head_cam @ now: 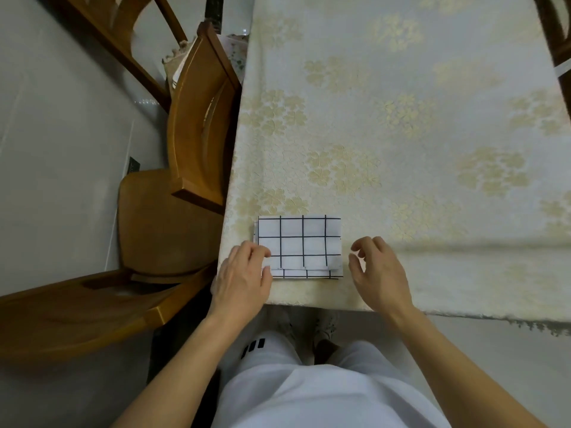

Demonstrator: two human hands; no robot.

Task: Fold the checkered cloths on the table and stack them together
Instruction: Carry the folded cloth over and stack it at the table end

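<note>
1. Head view looks down on a table under a pale floral covering; its far right corner is cut off by the frame edge.
2. Folded checkered cloths lie stacked near the table's front left corner, the upper one set slightly back so a strip of the lower one shows along the near edge. How many layers sit in the stack is hard to make out.
3. Left hand rests at the stack's left near corner, fingers loosely curled with their tips touching the cloth edge; whether they pinch it I cannot tell.
4. Right hand hovers just right of the stack, fingers relaxed and slightly apart, clear of the cloth.
5. Wooden chairs stand left of the table, partly cropped.
</note>
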